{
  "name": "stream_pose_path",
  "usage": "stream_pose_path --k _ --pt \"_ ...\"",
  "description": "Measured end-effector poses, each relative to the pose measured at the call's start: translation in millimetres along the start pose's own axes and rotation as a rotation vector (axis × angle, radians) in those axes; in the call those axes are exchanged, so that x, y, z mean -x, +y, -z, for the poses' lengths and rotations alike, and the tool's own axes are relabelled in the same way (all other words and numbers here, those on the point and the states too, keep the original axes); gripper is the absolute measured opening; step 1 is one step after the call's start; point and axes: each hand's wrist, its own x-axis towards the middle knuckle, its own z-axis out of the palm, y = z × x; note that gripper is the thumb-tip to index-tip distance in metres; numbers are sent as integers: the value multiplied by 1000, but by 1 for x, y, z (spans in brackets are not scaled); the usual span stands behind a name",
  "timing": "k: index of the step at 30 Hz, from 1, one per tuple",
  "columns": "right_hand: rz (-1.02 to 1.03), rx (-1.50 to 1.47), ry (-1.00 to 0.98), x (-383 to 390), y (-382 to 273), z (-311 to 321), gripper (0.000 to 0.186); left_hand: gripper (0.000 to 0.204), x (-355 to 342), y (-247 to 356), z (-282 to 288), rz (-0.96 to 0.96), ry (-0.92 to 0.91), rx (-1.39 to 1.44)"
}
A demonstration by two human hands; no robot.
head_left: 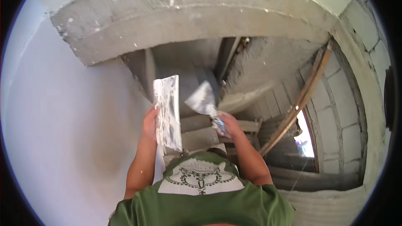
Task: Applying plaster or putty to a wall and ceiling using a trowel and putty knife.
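My left hand (pixel 150 121) grips a long rectangular plastering blade (pixel 168 113) by its left side. White plaster is smeared over its face, and it stands upright in front of me. To the right, my right hand (pixel 227 124) is closed round the handle of a putty knife (pixel 204 99). Its wide blade, coated in white, points up and left toward the long blade, with a gap between the two. The putty knife looks slightly blurred. The fingers behind the long blade are hidden.
A smooth white wall (pixel 63 121) rises close on my left. Overhead crosses a rough concrete beam (pixel 201 21). Concrete steps (pixel 201 138) lie below me. At the right, a wooden pole (pixel 299 104) leans diagonally before a block wall (pixel 335 100) with a bright window opening (pixel 305 136).
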Motion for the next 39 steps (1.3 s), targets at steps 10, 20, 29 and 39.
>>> stream_pose_path --k 10,20,29,39 --pt "187 964 482 -22 165 283 33 38 -35 277 -250 -1560 782 -1342" --pt "-405 264 794 22 187 374 29 38 -111 424 -284 -1329 1138 -1445" --pt "-605 450 661 -3 142 434 25 32 -159 304 -325 -1403 1151 -1813" --pt "21 1303 110 -148 85 373 32 44 -115 257 -351 -1810 563 -2110"
